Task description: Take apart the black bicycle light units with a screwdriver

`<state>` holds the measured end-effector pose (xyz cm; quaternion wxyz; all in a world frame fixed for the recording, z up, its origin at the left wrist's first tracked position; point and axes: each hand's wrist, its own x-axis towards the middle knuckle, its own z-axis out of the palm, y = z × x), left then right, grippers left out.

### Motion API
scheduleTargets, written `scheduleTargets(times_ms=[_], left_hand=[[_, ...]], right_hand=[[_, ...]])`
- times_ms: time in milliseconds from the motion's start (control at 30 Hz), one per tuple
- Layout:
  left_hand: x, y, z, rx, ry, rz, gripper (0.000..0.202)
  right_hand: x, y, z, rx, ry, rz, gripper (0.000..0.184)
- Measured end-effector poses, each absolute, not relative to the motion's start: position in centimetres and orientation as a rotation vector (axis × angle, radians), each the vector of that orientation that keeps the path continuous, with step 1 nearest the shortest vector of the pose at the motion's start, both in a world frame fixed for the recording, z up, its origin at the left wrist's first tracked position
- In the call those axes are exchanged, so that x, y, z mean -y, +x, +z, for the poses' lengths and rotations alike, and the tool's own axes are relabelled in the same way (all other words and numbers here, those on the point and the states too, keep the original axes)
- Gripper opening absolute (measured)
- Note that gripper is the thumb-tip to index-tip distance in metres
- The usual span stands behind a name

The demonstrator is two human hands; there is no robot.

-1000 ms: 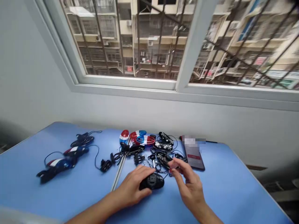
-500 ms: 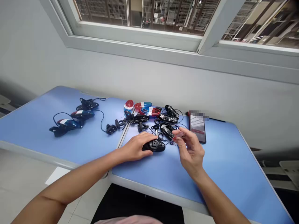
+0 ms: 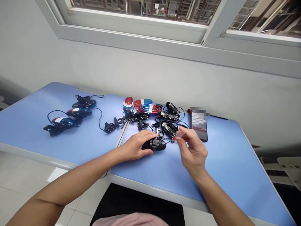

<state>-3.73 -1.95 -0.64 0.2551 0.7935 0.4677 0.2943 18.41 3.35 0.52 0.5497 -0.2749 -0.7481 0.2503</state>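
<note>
Since the earlier view, my right hand [image 3: 193, 153] has opened a little, and its fingertips [image 3: 176, 137] now sit just beside a glossy black lamp shell [image 3: 168, 129] instead of on it. Thumb and forefinger stand apart, with nothing I can make out between them. My left hand [image 3: 134, 146] is closed over a black oval lamp housing [image 3: 154, 144], fingers curled across its top, gripping it against the blue folding table [image 3: 211, 179] near the tangle of thin black wires [image 3: 160, 134]. Farther off lie red, white and blue lamp shells [image 3: 147, 105] and a smartphone [image 3: 199, 128] to the right, its top blurred. On the left-hand table section, two more striped lamps [image 3: 64, 122] trail cables, beside a black mount [image 3: 84, 101] and a small black clip [image 3: 109, 127].
</note>
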Motion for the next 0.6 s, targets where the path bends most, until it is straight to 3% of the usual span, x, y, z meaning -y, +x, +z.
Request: scheduleTargets(times_ms=[600], left_hand=[[2.17,-3.69,-0.51,-1.329,2.103,0.774,0.063]], right_hand=[[-3.49,18.38,0.57,1.759,-0.672,0.615,0.041]])
